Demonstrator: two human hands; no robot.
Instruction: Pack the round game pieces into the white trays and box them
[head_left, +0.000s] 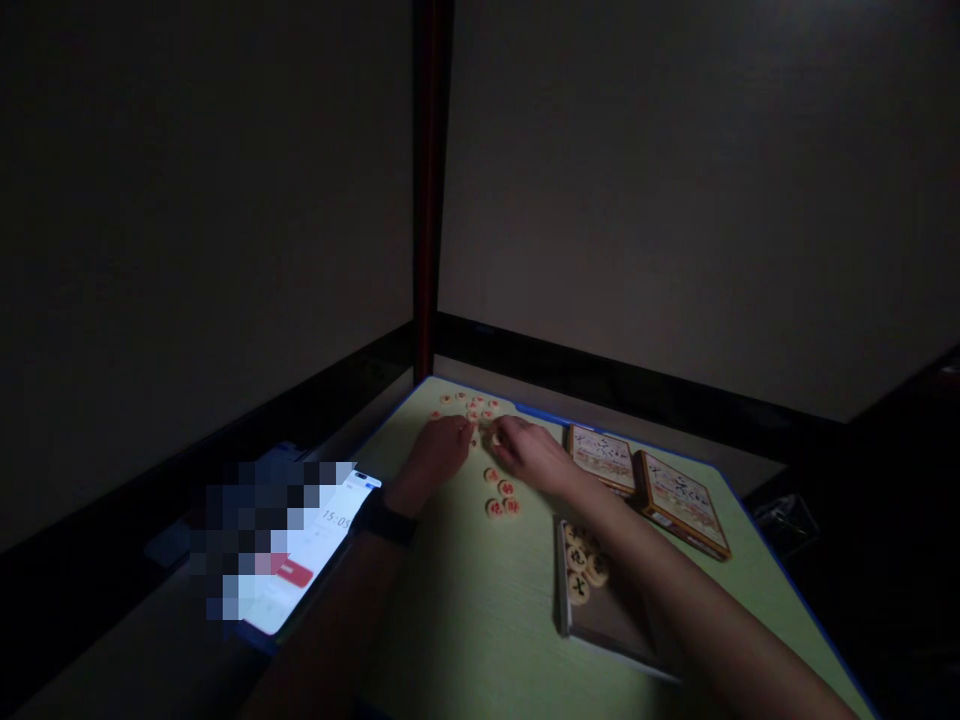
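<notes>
Both the left hand point(442, 447) and the right hand point(526, 455) curl their fingertips onto the scattered round game pieces point(474, 408) beyond the tray point(600, 622), though the dimness hides whether either grips one, so pinching a single disc lightly by its rim should spare its neighbours.

The table point(465, 620) is pale green with a blue edge. The red-marked pieces point(501, 490) toward its far corner are tan. The black-marked pieces point(581, 565) lie in a grey tray point(607, 625). The boxes point(682, 500) near the right edge have orange-brown borders and cream faces with black calligraphy. The wristband point(386, 520) is black.
</notes>
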